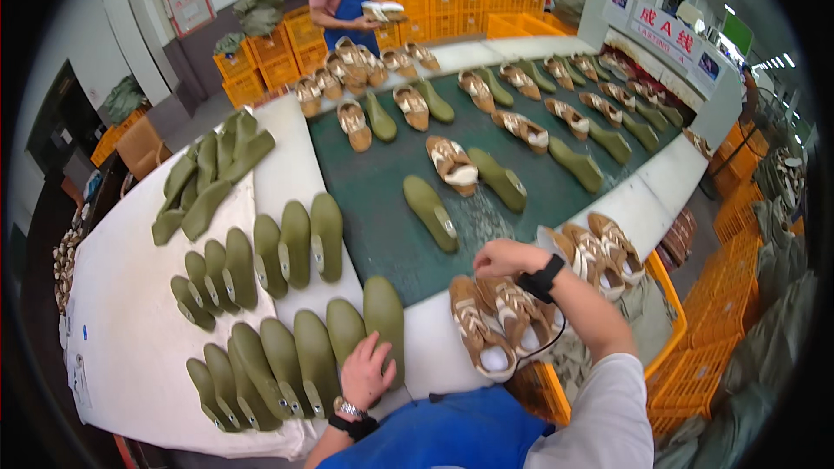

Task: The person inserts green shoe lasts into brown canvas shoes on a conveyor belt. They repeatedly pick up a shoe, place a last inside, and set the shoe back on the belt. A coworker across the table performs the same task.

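My left hand reaches over the rightmost shoe last of the front row, its fingers spread against the green side. Several more green lasts stand in line to the left of it. Over the toe ends of the brown and white shoes at the belt's near edge hovers my right hand. Its fingers curl downward, and what they pinch, if anything, is hidden. Ahead of both hands, a single last and a brown shoe lie on the green conveyor belt.
Shoes and lasts lie in pairs along the belt toward a white machine. A pile of lasts rests on the white table. Orange crates stack up at the right. Across the belt a person in a blue apron holds shoes.
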Demonstrator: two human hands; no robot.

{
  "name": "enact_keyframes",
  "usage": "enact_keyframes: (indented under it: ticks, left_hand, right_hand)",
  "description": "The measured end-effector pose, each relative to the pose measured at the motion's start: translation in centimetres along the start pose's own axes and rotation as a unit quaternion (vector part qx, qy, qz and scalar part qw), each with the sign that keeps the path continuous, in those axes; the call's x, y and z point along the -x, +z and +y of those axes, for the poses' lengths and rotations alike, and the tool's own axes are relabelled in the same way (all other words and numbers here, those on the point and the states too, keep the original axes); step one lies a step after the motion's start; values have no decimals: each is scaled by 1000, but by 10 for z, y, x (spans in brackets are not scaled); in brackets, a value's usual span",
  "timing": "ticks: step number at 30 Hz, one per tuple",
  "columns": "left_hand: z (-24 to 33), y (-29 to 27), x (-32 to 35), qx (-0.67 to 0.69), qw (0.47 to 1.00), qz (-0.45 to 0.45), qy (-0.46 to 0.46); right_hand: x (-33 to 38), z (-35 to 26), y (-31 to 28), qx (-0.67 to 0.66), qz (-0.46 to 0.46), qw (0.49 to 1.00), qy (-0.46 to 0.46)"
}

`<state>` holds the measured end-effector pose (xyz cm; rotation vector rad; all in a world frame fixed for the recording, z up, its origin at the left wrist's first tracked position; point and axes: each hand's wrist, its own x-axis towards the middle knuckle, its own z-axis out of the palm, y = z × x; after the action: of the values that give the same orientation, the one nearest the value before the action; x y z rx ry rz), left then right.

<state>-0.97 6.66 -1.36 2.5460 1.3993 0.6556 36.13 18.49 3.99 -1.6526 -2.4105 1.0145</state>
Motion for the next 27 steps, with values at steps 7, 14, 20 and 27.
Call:
enact_keyframes:
  ticks: [7, 14, 20, 27]
  left_hand:
    - [1, -1, -1, 7, 1000, 3, 8]
    - [1, 1, 0, 2, 1000, -6, 5]
    - [1, 2, -1, 5, 1000, -7, 14]
    - [4, -4, -1, 13, 1000, 4, -3]
  right_hand:
    - [134, -63, 128, -11, -51, 997, -48]
    - [157, -85, 176, 49, 88, 992, 79]
    - [139, -117, 100, -223, 140, 964, -39]
    - [20, -128, 0, -114, 150, 977, -101]
